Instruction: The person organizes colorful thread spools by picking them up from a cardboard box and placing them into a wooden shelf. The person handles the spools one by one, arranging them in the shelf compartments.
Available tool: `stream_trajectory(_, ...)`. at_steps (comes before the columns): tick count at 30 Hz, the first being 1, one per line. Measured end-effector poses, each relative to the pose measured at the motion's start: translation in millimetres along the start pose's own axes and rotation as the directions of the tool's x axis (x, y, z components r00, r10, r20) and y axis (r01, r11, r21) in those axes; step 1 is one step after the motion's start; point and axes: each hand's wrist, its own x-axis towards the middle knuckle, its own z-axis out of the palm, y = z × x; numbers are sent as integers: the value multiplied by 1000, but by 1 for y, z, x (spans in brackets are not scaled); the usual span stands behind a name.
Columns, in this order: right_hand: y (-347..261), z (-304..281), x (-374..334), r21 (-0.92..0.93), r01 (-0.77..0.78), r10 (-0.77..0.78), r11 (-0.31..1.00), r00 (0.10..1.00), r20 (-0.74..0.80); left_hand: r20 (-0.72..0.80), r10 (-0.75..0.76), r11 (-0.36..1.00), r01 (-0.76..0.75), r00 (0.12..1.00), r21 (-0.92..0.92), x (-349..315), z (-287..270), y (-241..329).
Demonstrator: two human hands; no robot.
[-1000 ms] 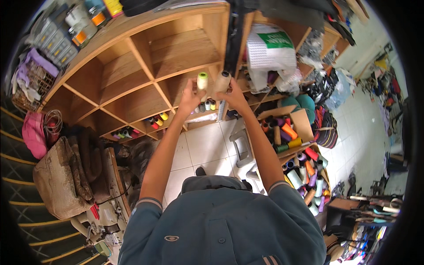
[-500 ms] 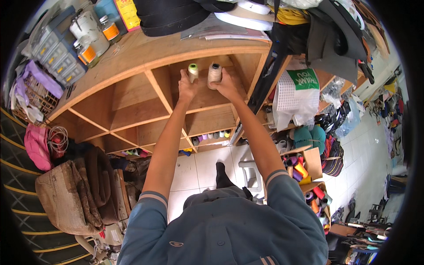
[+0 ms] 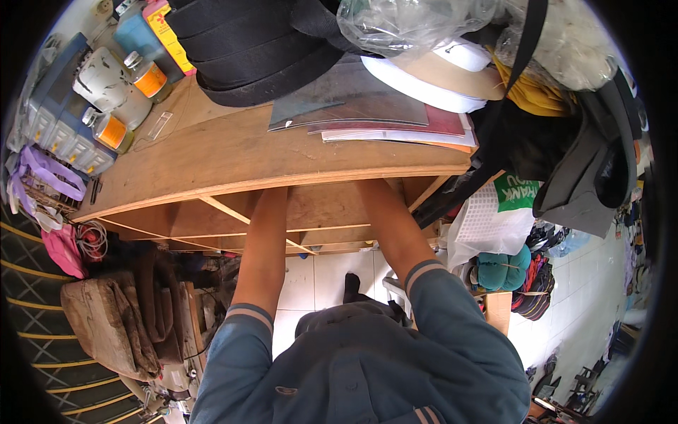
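Note:
Both of my arms reach into an upper compartment of the wooden shelf unit [image 3: 233,177]. The left forearm [image 3: 263,247] goes under the top board, and the right forearm [image 3: 388,226] goes in to the right of it. The board hides my left hand and my right hand from the wrists on. No thread cone shows now, so whether the hands still hold any is out of sight. Part of the compartment's bare wooden floor [image 3: 325,208] appears between the arms.
On the unit's top lie flat sheets [image 3: 353,106], rolls of black webbing [image 3: 261,56], white rolls [image 3: 424,81] and orange-labelled bottles [image 3: 150,79]. A white plastic bag [image 3: 487,219] hangs to the right. Folded brown cloth [image 3: 113,318] stands at left, and a stool [image 3: 399,293] is below.
I have leaned closer to the shelf. Both hands, which each held a thread cone at the compartment's opening, have moved deeper inside and out of sight under the top board.

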Motion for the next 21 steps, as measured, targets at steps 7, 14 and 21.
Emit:
stream_trajectory(7, 11, 11, -2, -55, -2, 1, 999, 1000, -9, -4, -3, 999, 3, 1000, 37, -7, -4, -10)
stream_trajectory(14, 0, 18, 2, -118, -16, 9, 993, 998, -61, 32, 112, 993, -114, 993, 41, -24, 9, 19)
stream_trajectory(21, -43, -29, -82, 95, 177, -134, 980, 928, -347, 105, 426, 894, -436, 898, 100, -87, 17, 9)
